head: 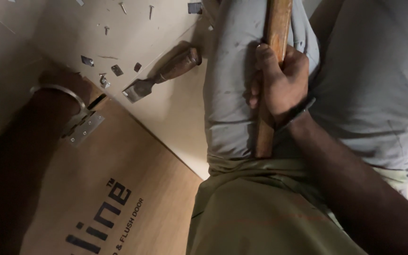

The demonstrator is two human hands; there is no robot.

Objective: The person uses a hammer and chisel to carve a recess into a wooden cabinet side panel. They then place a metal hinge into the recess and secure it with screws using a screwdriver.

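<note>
Right hand (279, 82) fisted tight around a wooden hammer handle (272, 75), mid-shaft, held against the grey shirt; the head is out of frame. Handle looks stiff, smooth, worn; likely top-heavy, so gripping nearer the end would give more swing. Left hand (64, 87), steel bangle at the wrist, presses near a metal butt hinge (83, 127) on the board edge; fingers hidden, so its grip can't be told. Wood-handled chisel (161, 75) lies flat on the pale plywood (175, 113), with loose screws (105, 80) nearby. Brown flush door (119, 174) has a matte laminate face.
</note>
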